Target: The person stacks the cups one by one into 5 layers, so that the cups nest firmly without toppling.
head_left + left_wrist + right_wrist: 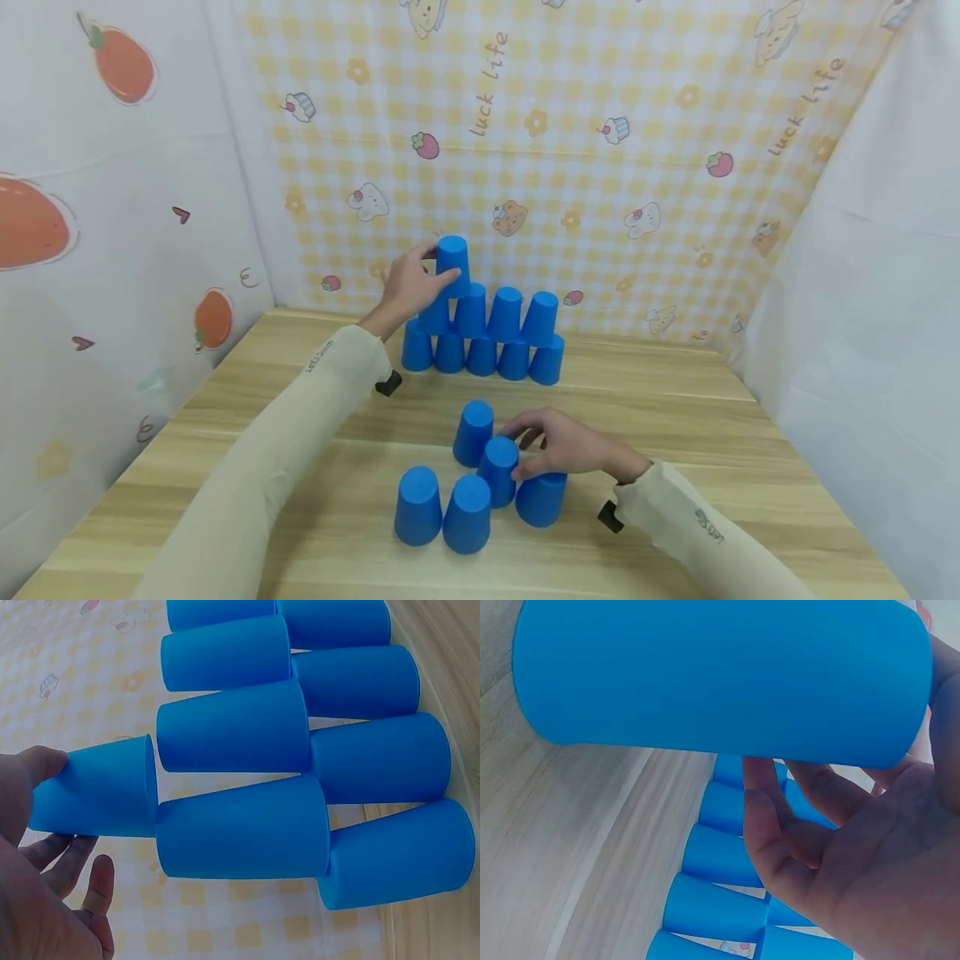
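My left hand pinches an upside-down blue cup between thumb and fingers. In the left wrist view, that cup stands at the second row of the stack, its rim against the end cup there. At the front, my right hand has thumb and forefinger curved round an upside-down blue cup in a loose group. A large blue cup hides part of the right hand in the right wrist view, so the finger contact is partly hidden.
Two rows of upside-down blue cups stand near the patterned back cloth. Around the right hand are more blue cups: one behind, one to the right, and two in front. Everything stands on a wooden table.
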`<state>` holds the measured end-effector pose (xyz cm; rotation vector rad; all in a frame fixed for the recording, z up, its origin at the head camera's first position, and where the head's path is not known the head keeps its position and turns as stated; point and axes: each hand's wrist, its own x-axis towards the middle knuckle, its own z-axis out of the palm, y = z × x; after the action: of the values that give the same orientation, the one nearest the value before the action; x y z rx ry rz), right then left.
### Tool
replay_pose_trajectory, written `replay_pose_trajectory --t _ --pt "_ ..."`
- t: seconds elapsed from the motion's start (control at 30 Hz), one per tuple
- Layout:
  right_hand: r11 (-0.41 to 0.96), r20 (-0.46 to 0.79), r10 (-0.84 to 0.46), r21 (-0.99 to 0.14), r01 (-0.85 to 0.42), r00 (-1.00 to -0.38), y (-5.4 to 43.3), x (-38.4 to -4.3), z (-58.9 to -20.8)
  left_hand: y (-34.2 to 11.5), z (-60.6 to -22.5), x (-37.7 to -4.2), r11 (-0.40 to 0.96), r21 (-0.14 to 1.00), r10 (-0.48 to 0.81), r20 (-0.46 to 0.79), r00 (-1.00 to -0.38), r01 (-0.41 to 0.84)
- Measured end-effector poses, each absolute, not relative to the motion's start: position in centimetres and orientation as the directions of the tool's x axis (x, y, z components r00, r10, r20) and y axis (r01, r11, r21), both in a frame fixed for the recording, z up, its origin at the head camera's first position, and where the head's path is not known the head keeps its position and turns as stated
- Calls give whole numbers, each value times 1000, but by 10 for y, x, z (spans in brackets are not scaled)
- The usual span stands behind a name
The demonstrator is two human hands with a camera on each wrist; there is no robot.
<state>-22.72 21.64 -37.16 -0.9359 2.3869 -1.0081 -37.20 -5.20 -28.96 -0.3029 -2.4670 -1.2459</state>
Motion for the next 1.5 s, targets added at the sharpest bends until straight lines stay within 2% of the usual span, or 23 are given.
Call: replay_pose_trajectory --t 0.63,1.07,1.5 --pt "482 -66 -730 -755 -444 -680 212 -226 -376 -55 -298 -382 603 725 35 395 -918 335" --pt "486 -69 -707 -771 -412 -704 214 -224 -378 -60 -308 -384 614 730 30 359 -933 301" --pt "462 -1 -687 -772 -436 -727 225 -227 -377 -63 -314 -384 577 759 40 343 -939 302"
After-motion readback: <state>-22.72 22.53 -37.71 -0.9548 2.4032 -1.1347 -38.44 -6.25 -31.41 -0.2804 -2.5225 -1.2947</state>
